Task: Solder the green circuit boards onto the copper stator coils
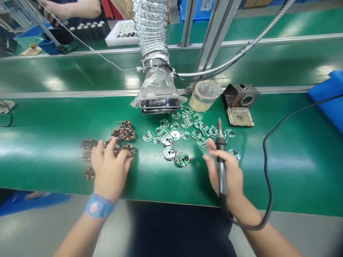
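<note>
Copper-wound coils [129,135] lie in a loose cluster on the left part of the green desk [40,142], some of them hidden beneath the left hand [108,171], which is over them with its fingers spread; whether that grip has closed on a coil, I cannot tell. A blue wristband [98,206] circles the left wrist. On the right, the grip of the right hand [232,175] is closed loosely around a soldering iron [222,175], whose tip points to the far side, and a black cable [266,164] loops from its near end off to the right. Between the hands, round green circuit boards [184,135] lie scattered, some overlapping, with a few thicker round pieces [169,153] at their near edge. Beyond the boards, in the middle, an exhaust hood [160,89] hangs from a ribbed silver duct [151,28]. Right of the hood are a round pot [200,101] and a metal stand [235,96] with a pale pad [240,117] on its near side. At the far left, a co-worker's hand [56,10] shows
</note>
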A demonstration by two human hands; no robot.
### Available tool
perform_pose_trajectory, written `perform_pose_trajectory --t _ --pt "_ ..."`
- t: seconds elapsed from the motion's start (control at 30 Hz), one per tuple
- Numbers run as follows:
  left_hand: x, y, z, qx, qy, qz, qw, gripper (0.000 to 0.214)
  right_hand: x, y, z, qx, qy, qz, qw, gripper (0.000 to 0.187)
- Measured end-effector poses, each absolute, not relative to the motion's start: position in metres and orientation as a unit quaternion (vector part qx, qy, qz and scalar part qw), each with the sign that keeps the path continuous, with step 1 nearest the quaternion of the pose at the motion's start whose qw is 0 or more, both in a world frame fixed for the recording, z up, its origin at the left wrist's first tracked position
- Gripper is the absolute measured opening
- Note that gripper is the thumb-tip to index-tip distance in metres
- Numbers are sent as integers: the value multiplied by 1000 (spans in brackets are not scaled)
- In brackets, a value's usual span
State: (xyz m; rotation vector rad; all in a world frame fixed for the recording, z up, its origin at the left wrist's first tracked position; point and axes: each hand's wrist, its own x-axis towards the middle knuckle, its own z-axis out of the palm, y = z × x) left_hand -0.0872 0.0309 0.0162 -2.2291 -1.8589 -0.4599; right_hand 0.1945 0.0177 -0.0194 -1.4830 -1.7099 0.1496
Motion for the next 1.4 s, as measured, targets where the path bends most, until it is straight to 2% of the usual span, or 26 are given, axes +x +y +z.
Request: perform_pose_trajectory --t 0.13,0.33,0.5,0.63,0.73,0.87,1.03,1.13,1.2,1.3,1.4 --pt "-70 5 23 -794 -580 -183 5 5 228 43 -27 -578 -724 58 372 24" --pt "-15 -20 12 -861 -443 -180 -173 17 235 51 -34 -553 -766 54 322 21" --pt "0 -23 -8 -816 -447 -268 -249 22 235 21 -34 -567 -757 39 322 21" --pt "-6 -27 -12 -788 -463 -314 -257 18 244 7 -34 -570 -755 67 318 30" --pt "-5 -24 -10 -777 -443 -343 -287 17 251 7 -36 -551 -769 107 307 21" --pt "-3 -14 -5 -644 -506 -366 -442 13 253 7 -42 -549 -765 103 320 12" --pt "-6 -19 4 -441 -613 -322 -571 24 240 -3 -33 -563 -729 123 370 23" --pt "-4 -26 4 -382 -595 -262 -657 22 219 -13 -18 -533 -712 162 428 30" --pt "-1 -28 3 -327 -571 -269 -703 20 202 -19 -11 -490 -727 177 446 32" --pt "4 -26 1 -285 -566 -309 -709 16 182 -24 -9 -463 -751 174 436 30" --pt "11 -24 2 -347 -592 -359 -632 8 173 -24 -14 -471 -755 169 423 30"
